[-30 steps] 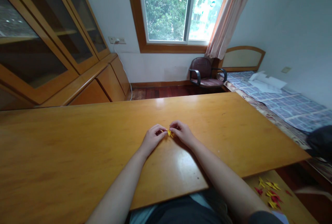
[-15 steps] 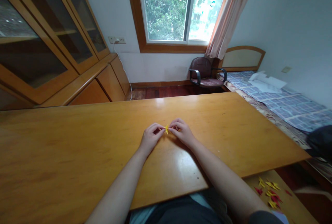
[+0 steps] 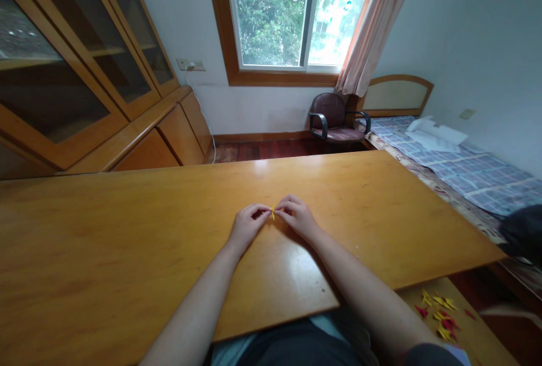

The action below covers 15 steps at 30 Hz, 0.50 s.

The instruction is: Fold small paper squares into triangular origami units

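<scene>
A small yellow paper crane (image 3: 273,212) with pointed tips is held just above the wooden table (image 3: 148,242), between my two hands. From the left, my left hand (image 3: 249,223) pinches one side of it between thumb and forefinger. My right hand (image 3: 296,216) pinches the opposite side the same way, its other fingers curled. The fingertips nearly meet and cover much of the folded paper, so its exact shape is hard to make out.
Several yellow and red folded paper pieces (image 3: 445,316) lie on a lower wooden surface (image 3: 474,332) at right. Beyond the table stand a maroon armchair (image 3: 332,120), a bed with checked cloth (image 3: 478,171) and glass-fronted cabinets (image 3: 97,72).
My left hand has shifted slightly right, closer to my right hand. The yellow paper crane looks narrower between the fingers. Both hands keep their pinch.
</scene>
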Tool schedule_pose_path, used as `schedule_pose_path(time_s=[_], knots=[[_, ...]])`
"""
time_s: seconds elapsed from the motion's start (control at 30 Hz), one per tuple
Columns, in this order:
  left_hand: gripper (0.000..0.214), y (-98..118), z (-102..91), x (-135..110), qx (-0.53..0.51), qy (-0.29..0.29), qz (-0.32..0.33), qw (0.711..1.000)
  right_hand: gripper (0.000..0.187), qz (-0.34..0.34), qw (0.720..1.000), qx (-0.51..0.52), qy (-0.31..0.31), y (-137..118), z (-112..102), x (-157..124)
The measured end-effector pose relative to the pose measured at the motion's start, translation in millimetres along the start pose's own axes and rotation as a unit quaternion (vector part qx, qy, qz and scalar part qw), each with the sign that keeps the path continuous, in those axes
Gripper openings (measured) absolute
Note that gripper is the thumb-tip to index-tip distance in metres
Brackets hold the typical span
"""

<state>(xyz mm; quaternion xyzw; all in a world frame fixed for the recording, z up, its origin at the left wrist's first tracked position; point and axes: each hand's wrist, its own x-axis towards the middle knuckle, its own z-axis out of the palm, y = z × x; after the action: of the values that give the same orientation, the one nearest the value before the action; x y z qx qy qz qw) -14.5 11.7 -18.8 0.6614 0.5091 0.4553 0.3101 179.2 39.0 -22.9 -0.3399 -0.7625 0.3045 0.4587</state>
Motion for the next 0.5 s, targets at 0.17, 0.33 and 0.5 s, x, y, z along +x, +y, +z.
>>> schedule_pose_path(time_s=[0.17,0.33,0.5], knots=[[0.015,-0.3,0.2,1.0,0.0,-0.007,-0.003,1.0,0.014,-0.002,1.0,0.001,0.005,-0.9,0.1,0.1],[0.014,0.4,-0.4,1.0,0.014,0.003,0.006,1.0,0.014,0.006,1.0,0.003,-0.007,-3.0,-0.5,0.6],[0.013,-0.8,-0.3,0.0,0.022,0.006,0.026,0.999,0.014,-0.001,1.0,0.009,-0.007,-1.3,0.3,0.7]])
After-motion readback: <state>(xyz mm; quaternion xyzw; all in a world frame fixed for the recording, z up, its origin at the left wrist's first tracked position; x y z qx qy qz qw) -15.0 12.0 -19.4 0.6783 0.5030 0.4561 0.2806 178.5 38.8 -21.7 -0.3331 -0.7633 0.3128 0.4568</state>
